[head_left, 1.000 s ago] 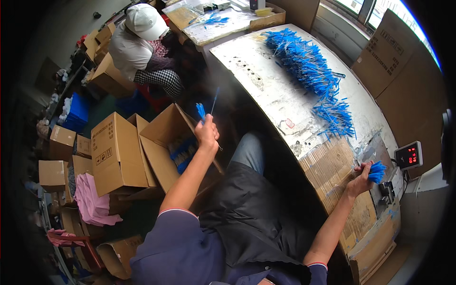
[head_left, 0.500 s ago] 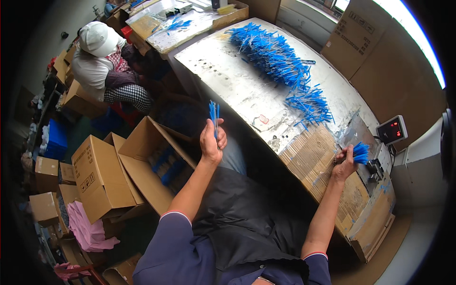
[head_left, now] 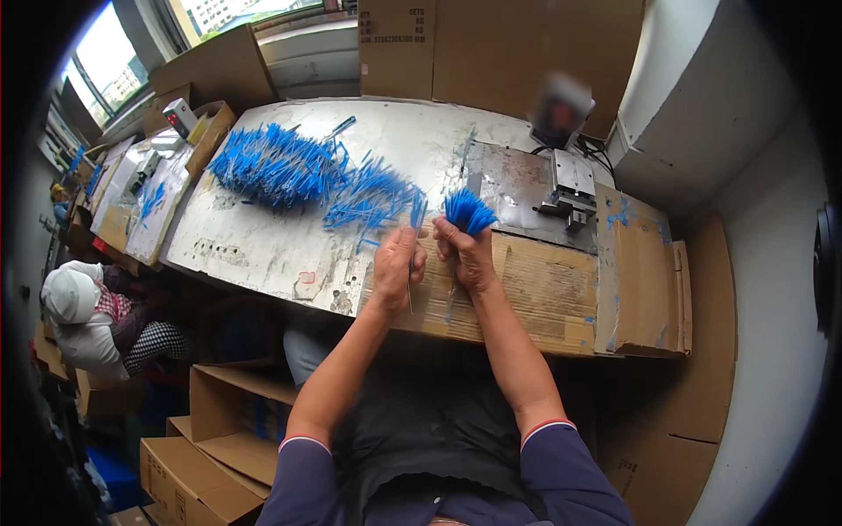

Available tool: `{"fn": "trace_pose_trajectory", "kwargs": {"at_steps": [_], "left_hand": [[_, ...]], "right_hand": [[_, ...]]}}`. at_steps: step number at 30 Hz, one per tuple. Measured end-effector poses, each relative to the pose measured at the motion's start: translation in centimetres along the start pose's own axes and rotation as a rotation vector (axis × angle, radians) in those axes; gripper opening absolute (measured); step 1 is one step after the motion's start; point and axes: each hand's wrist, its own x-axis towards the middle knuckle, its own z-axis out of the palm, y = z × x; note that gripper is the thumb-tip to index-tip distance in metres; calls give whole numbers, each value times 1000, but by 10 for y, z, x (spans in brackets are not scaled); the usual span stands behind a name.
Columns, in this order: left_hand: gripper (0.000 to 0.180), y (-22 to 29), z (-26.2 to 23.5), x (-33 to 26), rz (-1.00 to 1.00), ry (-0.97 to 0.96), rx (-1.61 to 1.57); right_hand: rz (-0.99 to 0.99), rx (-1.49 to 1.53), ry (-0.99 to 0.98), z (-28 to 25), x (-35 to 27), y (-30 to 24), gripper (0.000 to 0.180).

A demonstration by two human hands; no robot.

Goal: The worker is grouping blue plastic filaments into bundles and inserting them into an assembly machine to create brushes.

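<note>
My right hand (head_left: 471,256) is closed around a thick bundle of thin blue-tipped sticks (head_left: 469,210), their blue ends fanned out at the top. Close beside it, nearly touching, my left hand (head_left: 397,265) grips a smaller bunch of thin blue-tipped sticks (head_left: 418,209); a thin pale end hangs below the fingers. Both hands are above the near edge of the worktable (head_left: 241,248). Just behind the left hand lies a loose heap of the same sticks (head_left: 370,198), and a much larger pile (head_left: 276,165) adjoins it to the left.
A metal fixture (head_left: 572,191) stands at the back right, with a blurred display (head_left: 561,110) behind it. Worn cardboard (head_left: 544,285) covers the table's front right. A pen-like tool (head_left: 339,128) lies behind the pile. Open cartons (head_left: 202,469) and a seated person (head_left: 96,316) are at left.
The view has swung to the right. My hands, wide apart before, have come together over the table's front edge, each still holding its sticks.
</note>
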Motion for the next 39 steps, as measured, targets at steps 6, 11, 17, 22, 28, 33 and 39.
{"fn": "trace_pose_trajectory", "kwargs": {"at_steps": [6, 11, 17, 22, 28, 33, 39], "left_hand": [[36, -33, 22, 39, 91, -49, 232], [33, -44, 22, 45, 203, 139, 216], [30, -38, 14, 49, 182, 135, 85], [26, -32, 14, 48, 182, 86, 42], [20, -31, 24, 41, 215, 94, 145], [21, -43, 25, 44, 378, 78, 309], [22, -43, 29, 43, 496, 129, 512]], "right_hand": [[-55, 38, 126, -11, 14, -3, 13], [-137, -13, 264, -13, 27, 4, 10], [-237, 179, 478, -21, 30, 3, 18], [-149, 221, 267, -19, 29, 8, 13], [-15, 24, 176, -9, 14, 4, 19], [-131, -71, 161, -7, 15, 5, 13], [-100, 50, 179, -13, 14, 2, 9]]}}
